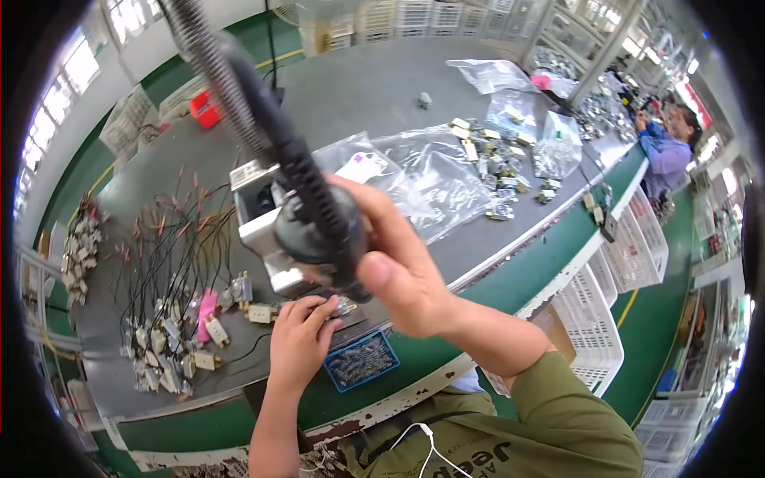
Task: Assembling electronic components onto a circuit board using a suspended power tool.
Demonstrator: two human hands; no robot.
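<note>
My right hand [406,275] is wrapped around a dark power screwdriver [307,207], which hangs from a coiled spring and hose. Its lower end points down toward the table, close to my left hand [299,338]. There the left fingers pinch a small silver metal part [344,307] at the table edge. A cream-coloured block with a cable [260,314] lies beside that hand. Behind the screwdriver stands a white-and-grey box-like fixture [259,231], partly hidden by it. The screwdriver's tip is hard to make out.
A blue tray of small screws [362,362] sits by the near edge. Cabled connectors [163,342] lie heaped at left, around a pink piece [207,315]. Plastic bags [438,179] and loose metal parts [498,163] cover the right side. A co-worker [668,151] sits far right, beyond white baskets [590,323].
</note>
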